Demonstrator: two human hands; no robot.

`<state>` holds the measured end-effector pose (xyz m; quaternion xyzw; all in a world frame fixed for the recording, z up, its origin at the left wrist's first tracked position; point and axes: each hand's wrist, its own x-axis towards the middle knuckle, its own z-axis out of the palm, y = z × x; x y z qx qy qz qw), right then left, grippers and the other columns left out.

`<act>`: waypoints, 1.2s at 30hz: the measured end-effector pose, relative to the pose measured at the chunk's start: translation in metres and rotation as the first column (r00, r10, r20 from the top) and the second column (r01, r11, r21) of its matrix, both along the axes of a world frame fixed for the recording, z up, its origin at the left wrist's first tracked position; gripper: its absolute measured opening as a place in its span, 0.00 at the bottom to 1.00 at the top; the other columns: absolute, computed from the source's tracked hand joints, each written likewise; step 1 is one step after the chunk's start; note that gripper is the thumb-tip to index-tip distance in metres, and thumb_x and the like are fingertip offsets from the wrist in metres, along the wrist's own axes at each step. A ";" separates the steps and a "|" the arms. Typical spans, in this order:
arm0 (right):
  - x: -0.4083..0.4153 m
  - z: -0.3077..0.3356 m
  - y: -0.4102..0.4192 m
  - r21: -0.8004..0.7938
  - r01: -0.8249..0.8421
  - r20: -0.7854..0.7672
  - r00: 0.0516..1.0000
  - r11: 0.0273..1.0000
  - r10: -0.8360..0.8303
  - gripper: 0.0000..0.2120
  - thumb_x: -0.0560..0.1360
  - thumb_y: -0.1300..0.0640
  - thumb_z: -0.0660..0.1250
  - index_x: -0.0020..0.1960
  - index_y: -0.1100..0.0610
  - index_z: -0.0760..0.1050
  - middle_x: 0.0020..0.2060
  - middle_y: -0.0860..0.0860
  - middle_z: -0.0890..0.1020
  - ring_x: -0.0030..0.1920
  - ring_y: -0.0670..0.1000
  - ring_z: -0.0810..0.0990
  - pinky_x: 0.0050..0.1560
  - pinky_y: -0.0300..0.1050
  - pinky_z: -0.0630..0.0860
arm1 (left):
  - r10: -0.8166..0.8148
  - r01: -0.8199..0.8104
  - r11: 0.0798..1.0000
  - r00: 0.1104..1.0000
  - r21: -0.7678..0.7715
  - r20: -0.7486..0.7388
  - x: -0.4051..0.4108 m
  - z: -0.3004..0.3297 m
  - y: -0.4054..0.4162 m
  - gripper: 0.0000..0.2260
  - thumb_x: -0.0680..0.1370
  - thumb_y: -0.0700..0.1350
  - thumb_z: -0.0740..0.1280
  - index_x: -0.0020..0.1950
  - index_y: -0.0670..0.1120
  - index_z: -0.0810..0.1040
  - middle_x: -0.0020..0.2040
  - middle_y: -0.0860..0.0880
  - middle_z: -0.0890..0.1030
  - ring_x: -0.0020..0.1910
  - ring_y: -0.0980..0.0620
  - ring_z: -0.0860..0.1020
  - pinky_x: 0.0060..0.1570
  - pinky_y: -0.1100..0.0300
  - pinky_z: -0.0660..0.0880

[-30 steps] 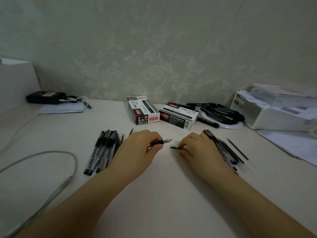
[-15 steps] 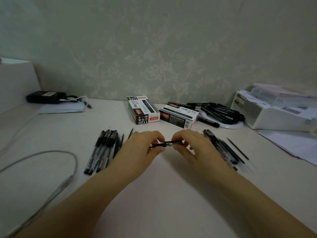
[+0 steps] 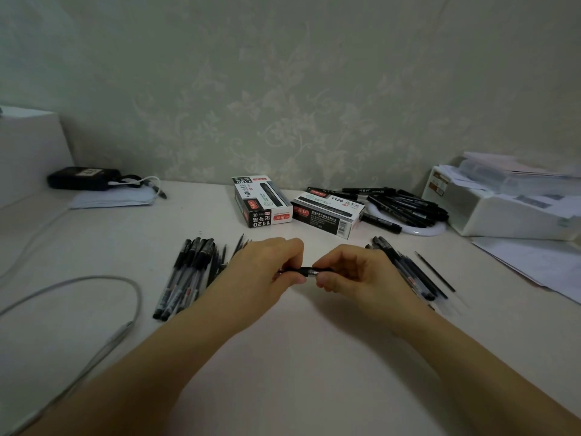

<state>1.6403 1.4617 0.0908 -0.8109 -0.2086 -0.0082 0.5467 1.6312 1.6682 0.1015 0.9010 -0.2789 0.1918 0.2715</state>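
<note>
A black gel pen (image 3: 306, 271) lies level between both hands just above the white desk (image 3: 283, 357). My left hand (image 3: 267, 272) grips its left part with curled fingers. My right hand (image 3: 355, 272) pinches its right part, fingers over the silver tip section. Left of my hands lies a bundle of assembled pens (image 3: 185, 275) with several thin refills (image 3: 220, 262) beside it. Right of my hands lies a second pile of pens (image 3: 405, 272), and a lone black refill (image 3: 435, 272) lies past it.
Two pen boxes (image 3: 262, 201) (image 3: 328, 214) stand behind my hands. Black markers (image 3: 405, 204) are heaped on a white dish. A white tray of papers (image 3: 503, 209) sits at the right, a grey cable (image 3: 103, 309) loops at the left, and a black device (image 3: 83, 178) rests far left.
A second ago my hands were apart, the left holding the pen barrel and the right a small black part. They have come together and now both hold one pen.
</note>
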 end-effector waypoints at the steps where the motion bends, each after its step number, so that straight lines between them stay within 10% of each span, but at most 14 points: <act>1: 0.000 0.000 0.001 -0.001 0.000 -0.003 1.000 1.000 0.000 0.06 0.74 0.62 0.74 0.49 0.54 0.83 0.39 0.53 0.85 0.40 0.49 0.83 0.49 0.47 0.81 | -0.004 0.004 1.000 1.000 0.003 -0.001 0.000 0.000 0.000 0.12 0.75 0.47 0.70 0.39 0.52 0.68 0.35 0.55 0.72 0.36 0.56 0.70 0.36 0.63 0.66; 13: 0.000 0.001 0.008 -0.056 0.153 0.181 0.973 0.987 -0.141 0.12 0.75 0.55 0.72 0.58 0.46 0.78 0.45 0.42 0.84 0.45 0.44 0.83 0.48 0.37 0.79 | 0.199 -0.189 0.971 0.978 -0.143 0.056 0.000 0.001 0.003 0.07 0.76 0.49 0.69 0.42 0.51 0.72 0.38 0.55 0.75 0.36 0.59 0.73 0.34 0.67 0.68; 21: -0.002 0.003 0.004 -0.208 0.292 0.297 0.928 0.934 -0.224 0.13 0.77 0.53 0.69 0.61 0.49 0.77 0.44 0.41 0.81 0.46 0.41 0.79 0.50 0.41 0.78 | 0.712 -0.732 0.672 0.680 -0.114 -0.173 0.028 0.001 0.069 0.10 0.78 0.51 0.65 0.42 0.47 0.73 0.36 0.49 0.76 0.35 0.50 0.73 0.33 0.57 0.66; 36: 0.000 0.001 -0.006 -0.259 0.430 0.359 0.874 0.865 -0.327 0.07 0.77 0.55 0.70 0.54 0.48 0.79 0.39 0.41 0.80 0.40 0.41 0.78 0.39 0.31 0.74 | 0.742 -0.753 0.656 0.632 0.051 -0.223 0.036 -0.017 0.092 0.10 0.78 0.50 0.64 0.43 0.45 0.72 0.38 0.48 0.74 0.34 0.53 0.68 0.32 0.57 0.63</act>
